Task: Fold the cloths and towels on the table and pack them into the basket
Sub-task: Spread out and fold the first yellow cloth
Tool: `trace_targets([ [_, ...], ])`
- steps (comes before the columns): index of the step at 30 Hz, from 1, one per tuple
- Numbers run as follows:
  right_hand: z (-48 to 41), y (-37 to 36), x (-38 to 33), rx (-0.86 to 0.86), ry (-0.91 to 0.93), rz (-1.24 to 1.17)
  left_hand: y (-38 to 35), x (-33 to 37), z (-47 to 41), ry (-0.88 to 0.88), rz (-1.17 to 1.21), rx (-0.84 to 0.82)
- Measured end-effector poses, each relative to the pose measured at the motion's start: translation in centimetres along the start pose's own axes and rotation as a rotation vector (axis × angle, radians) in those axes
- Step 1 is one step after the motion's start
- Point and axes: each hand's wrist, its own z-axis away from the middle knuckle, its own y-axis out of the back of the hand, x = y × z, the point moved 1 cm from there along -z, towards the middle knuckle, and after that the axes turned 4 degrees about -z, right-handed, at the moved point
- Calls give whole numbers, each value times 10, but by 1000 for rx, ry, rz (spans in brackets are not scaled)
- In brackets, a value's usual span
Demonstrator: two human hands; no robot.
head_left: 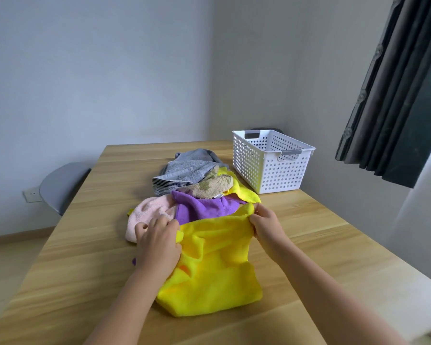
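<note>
Both hands pinch the far edge of the yellow cloth near the bench's near edge: left hand, right hand. Pull it taut and match corners before creasing. The basket, far-right corner, looks empty, I think.

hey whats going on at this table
A person is handling a yellow cloth on the wooden table. The left hand and right hand each grip its far edge. Behind it lies an unfolded pile: a purple cloth, a pink towel, a floral cloth and a grey towel. No cloth shows inside the white basket from here.
</note>
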Motion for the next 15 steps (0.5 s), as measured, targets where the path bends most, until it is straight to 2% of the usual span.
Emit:
trace_targets([
  [2,13,7,-7,-91,-51,-104,8,8,2,-10,65,-5],
  [4,24,14,-17,-130,-30,-86,19,12,1,7,213,-52],
  [7,40,30,-38,-74,76,-11,44,15,-2,21,386,-121],
  [8,43,35,-46,-49,99,-20,48,14,-3,26,360,-151],
  [11,56,49,-73,0,162,2,65,8,-4,40,284,-91],
  [15,69,63,-104,35,233,38,95,11,-4,173,509,-170],
])
